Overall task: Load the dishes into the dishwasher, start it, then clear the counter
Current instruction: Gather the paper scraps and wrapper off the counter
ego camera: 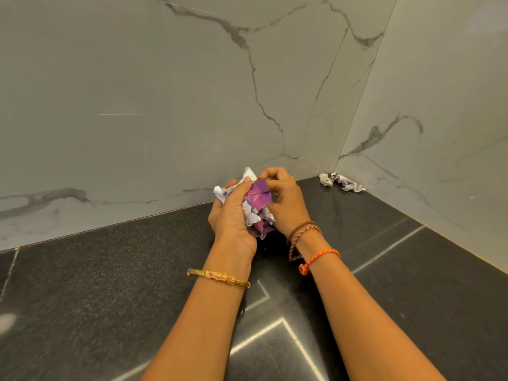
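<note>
Both of my hands meet above the dark speckled counter [110, 284], close to the marble back wall. My left hand [233, 213] grips a bundle of crumpled wrappers [259, 202], purple foil mixed with white paper scraps. My right hand [286, 202] curls its fingers over the top and right side of the same bundle. Part of the bundle is hidden inside my palms. More crumpled white paper scraps [342, 182] lie on the counter in the far right corner, apart from both hands.
Marble walls [165, 105] close off the counter at the back and on the right, forming a corner. Bright light reflections streak the polished counter surface in front of me. No dishes or dishwasher are in view.
</note>
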